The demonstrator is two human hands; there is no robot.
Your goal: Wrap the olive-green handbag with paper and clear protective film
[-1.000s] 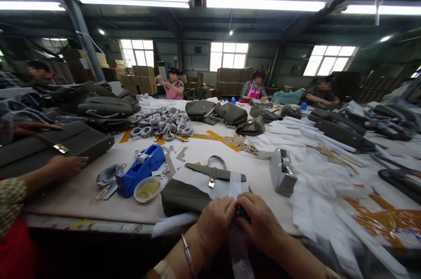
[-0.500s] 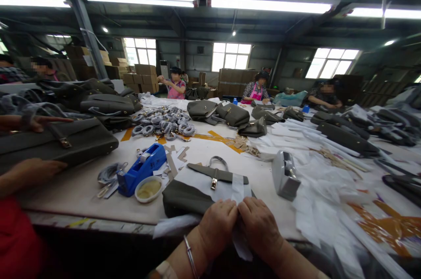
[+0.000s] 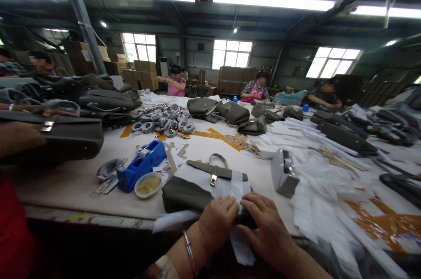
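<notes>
Dark olive handbag — white strip, blue tape dispenser, grey tape dispenser

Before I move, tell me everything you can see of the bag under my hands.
The bag is dark olive and looks like leather. It lies at the near edge of the table. Its flap has a gold clasp and sits over a white sheet; a handle loops up behind. A whitish strip crosses the flap's right end. The left hand and right hand are at its near right corner, hiding part of it.
</notes>
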